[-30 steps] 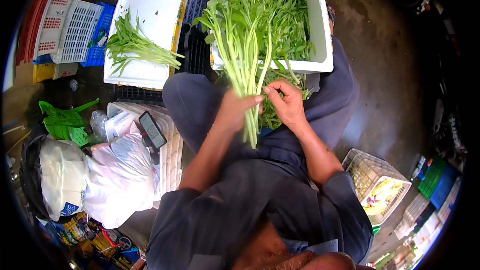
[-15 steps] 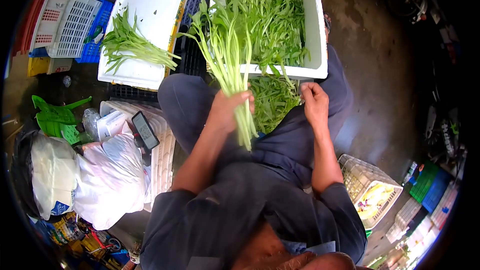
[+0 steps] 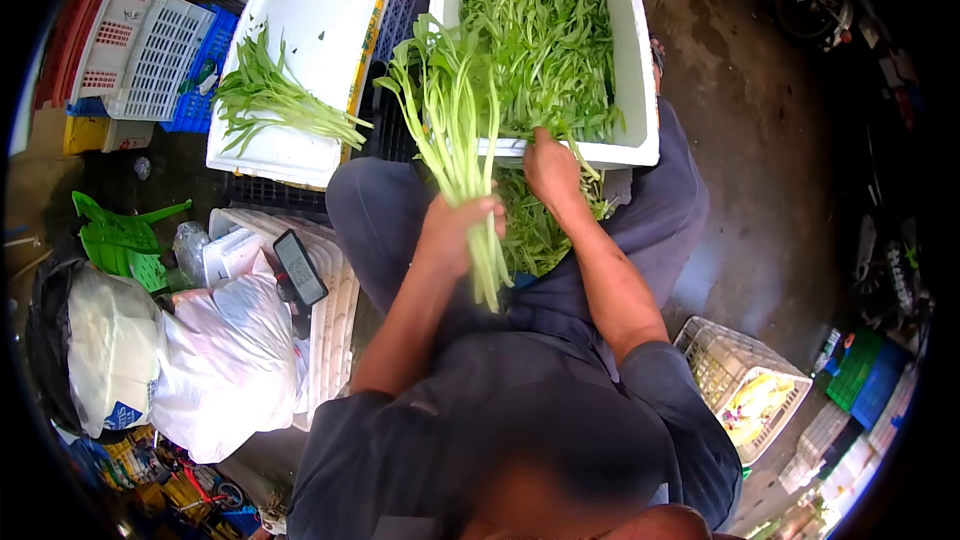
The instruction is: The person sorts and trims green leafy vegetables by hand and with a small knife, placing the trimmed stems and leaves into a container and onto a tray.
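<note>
My left hand (image 3: 448,232) is closed around the lower stems of a bunch of water spinach (image 3: 458,145), its leaves pointing up and away from me. At the near rim of a white foam box (image 3: 632,70), my right hand (image 3: 553,172) has its fingers curled at the edge of the loose water spinach (image 3: 540,45) inside. Those fingertips are partly hidden but seem to pinch a stalk there. More greens (image 3: 535,230) lie below the box, between my legs. Another bunch of water spinach (image 3: 285,105) rests on a white foam lid (image 3: 325,0) to the left.
Stacked plastic crates (image 3: 150,45) stand at the far left. A phone (image 3: 300,268) is propped beside a white bag (image 3: 220,370) and a pale crate (image 3: 335,325). On the right, a beige crate (image 3: 745,385) sits on the wet floor (image 3: 735,190).
My right hand has moved left and up from beside my knee to the box's near rim. My left hand stays in about the same place, still holding the bunch. The view has shifted slightly.
</note>
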`<state>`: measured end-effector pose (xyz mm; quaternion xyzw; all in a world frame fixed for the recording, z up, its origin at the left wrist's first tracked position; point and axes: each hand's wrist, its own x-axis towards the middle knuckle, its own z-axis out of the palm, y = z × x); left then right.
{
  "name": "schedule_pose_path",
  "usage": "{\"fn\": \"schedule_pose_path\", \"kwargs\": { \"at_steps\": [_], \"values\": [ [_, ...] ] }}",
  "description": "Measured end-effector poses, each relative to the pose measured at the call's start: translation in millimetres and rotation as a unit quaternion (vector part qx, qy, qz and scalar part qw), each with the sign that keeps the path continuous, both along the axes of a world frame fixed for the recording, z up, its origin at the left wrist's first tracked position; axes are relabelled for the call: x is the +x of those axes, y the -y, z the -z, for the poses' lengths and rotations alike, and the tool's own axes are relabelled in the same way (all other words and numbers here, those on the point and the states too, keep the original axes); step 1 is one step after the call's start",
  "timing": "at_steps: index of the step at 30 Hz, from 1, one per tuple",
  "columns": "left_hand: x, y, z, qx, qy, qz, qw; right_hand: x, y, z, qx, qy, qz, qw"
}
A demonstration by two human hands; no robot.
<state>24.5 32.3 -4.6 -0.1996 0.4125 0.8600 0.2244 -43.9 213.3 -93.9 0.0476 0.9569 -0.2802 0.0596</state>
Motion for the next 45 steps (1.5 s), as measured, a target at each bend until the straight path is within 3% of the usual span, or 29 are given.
{"fn": "schedule_pose_path", "kwargs": {
  "at_steps": [3, 7, 9, 12, 15, 16, 19, 23, 27, 31, 35, 38, 41, 45],
  "values": [
    [0, 4, 2, 0.009, -0.003, -0.001, 1.000, 30, -8, -11, -0.136, -0.082, 0.070, 0.985],
    [-4, 3, 4, 0.005, -0.013, 0.005, 1.000, 99, -20, -36, -0.300, -0.095, 0.102, 0.944],
    [-6, 0, 6, -0.001, -0.011, 0.014, 1.000, 131, -22, -41, -0.367, -0.047, 0.117, 0.922],
    [-6, -5, 5, -0.002, 0.001, 0.014, 1.000, 156, -26, -46, -0.504, 0.082, 0.216, 0.832],
    [-6, -4, 4, -0.003, -0.015, 0.011, 1.000, 166, -23, -64, -0.535, 0.052, 0.217, 0.815],
    [-7, -6, 5, -0.003, -0.015, 0.010, 1.000, 163, -23, -58, -0.514, 0.092, 0.227, 0.822],
    [-7, -8, 7, -0.015, -0.009, -0.002, 1.000, 162, -27, -56, -0.648, 0.192, 0.245, 0.696],
    [-5, -7, 9, -0.038, -0.002, -0.004, 0.999, 166, -23, -55, -0.722, 0.236, 0.281, 0.587],
    [-2, -6, 3, -0.071, -0.024, 0.008, 0.997, 166, -26, -97, -0.779, 0.192, 0.208, 0.559],
    [-8, -12, 10, -0.047, -0.013, 0.002, 0.999, 160, -21, -65, -0.729, 0.260, 0.256, 0.580],
    [-10, -11, 4, -0.083, -0.018, -0.004, 0.996, 166, -21, -90, -0.795, 0.223, 0.145, 0.545],
    [-9, -11, 9, -0.085, -0.016, 0.000, 0.996, 167, -16, -46, -0.664, 0.265, 0.177, 0.676],
    [-2, -7, 2, -0.107, -0.010, 0.003, 0.994, 168, -16, -73, -0.720, 0.211, 0.126, 0.649],
    [-10, -10, -1, -0.106, -0.009, -0.004, 0.994, 164, -17, -69, -0.789, 0.266, 0.179, 0.523]
  ]
}}
